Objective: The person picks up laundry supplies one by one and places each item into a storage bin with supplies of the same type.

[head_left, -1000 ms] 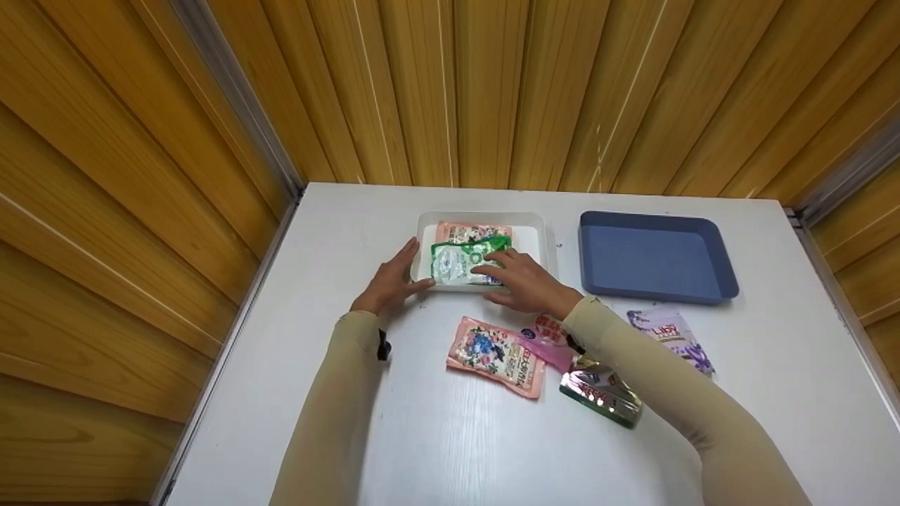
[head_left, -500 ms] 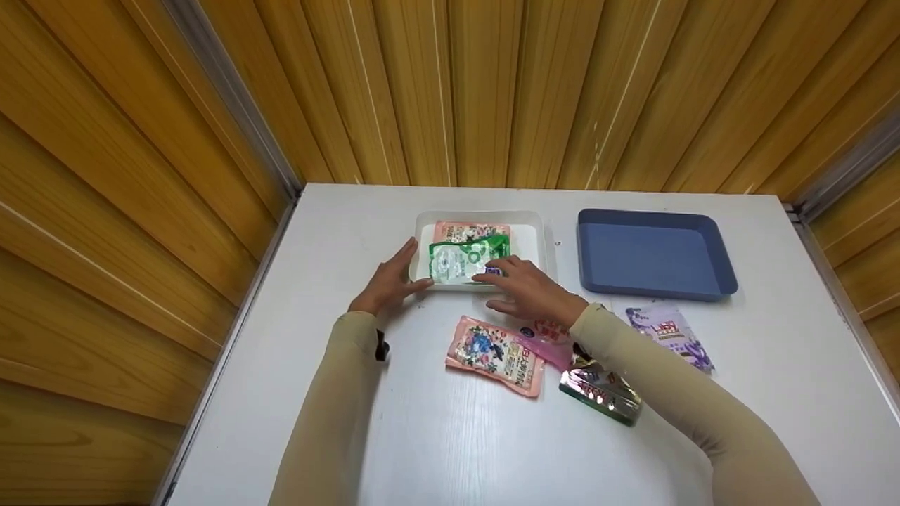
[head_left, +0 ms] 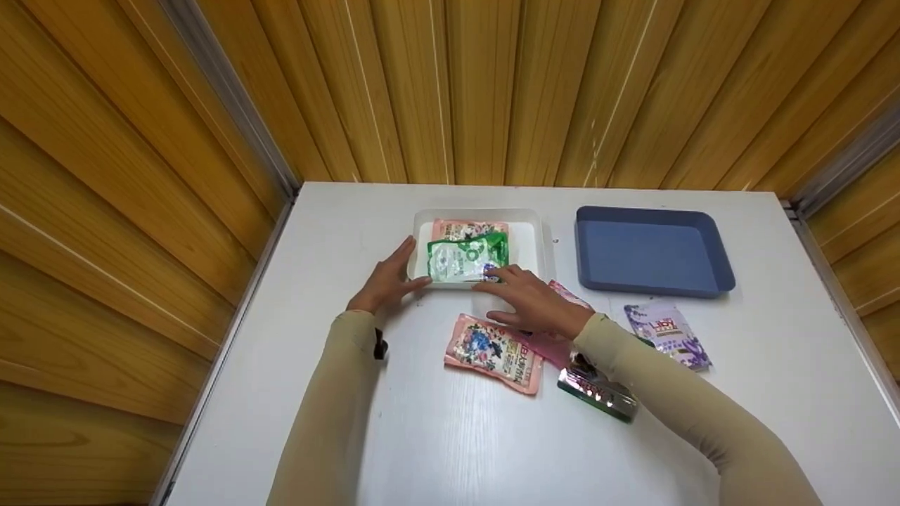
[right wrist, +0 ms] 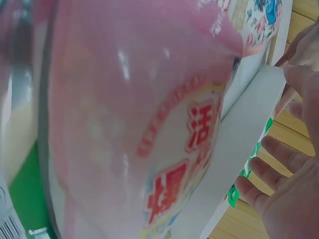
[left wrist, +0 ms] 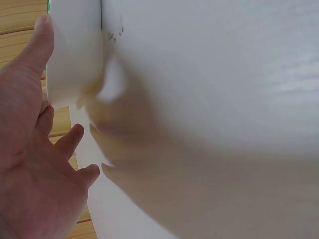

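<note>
A white tray [head_left: 540, 246] holds a green-and-white pouch [head_left: 457, 260], which overlaps a peach floral pouch [head_left: 470, 229] behind it. My left hand [head_left: 383, 284] rests at the tray's front left corner, thumb at the front wall and fingers along the left side. In the left wrist view that thumb lies against the tray wall [left wrist: 75, 55], the other fingers spread. Over the tray's front edge, my right hand [head_left: 531, 302] hovers with loosely bent fingers, holding nothing. A pink pouch [right wrist: 134, 99] lies beneath its wrist, partly hidden by the hand and sleeve.
Nearer on the white table lie another peach floral pouch [head_left: 492, 351] and a shiny silver-and-green pouch [head_left: 598, 395], partly under the right forearm. To the right is a purple pouch [head_left: 668, 336]. A blue tray [head_left: 650, 253] stands at the back right, before a wood-panelled wall [head_left: 478, 91].
My right hand has drawn back from the green-and-white pouch toward the tray's front edge, leaving it lying in the tray. The left hand stays at the corner.
</note>
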Available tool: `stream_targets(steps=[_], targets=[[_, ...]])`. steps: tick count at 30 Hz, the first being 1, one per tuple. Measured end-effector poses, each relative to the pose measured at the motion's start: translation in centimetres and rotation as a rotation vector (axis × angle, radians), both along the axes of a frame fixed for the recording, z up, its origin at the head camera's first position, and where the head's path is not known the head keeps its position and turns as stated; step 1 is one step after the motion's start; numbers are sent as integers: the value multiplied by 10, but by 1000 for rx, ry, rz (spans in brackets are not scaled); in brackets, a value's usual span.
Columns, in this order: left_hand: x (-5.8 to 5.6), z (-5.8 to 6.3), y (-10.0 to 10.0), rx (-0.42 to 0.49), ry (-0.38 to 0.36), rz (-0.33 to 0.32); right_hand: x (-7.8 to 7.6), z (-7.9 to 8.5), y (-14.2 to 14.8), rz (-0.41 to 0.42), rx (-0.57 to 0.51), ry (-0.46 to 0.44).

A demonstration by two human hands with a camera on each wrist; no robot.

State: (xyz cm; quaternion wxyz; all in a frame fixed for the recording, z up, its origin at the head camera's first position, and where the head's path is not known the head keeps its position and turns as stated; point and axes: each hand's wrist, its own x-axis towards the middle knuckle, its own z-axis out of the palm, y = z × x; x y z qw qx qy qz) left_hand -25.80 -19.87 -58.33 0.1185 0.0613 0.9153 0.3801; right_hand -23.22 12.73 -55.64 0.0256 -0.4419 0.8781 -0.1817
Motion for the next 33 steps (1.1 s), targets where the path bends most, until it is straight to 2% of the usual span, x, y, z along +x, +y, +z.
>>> stream_targets(steps=[7,19,33], targets=[[0,2,0,8,-2,10,9,0,0,-8,2,-43],[0,1,1,-19,8,-1,17,2,3,-9,-37,-49],[0,1,1,7,-5,11,25,-3,4,9,-12,15]])
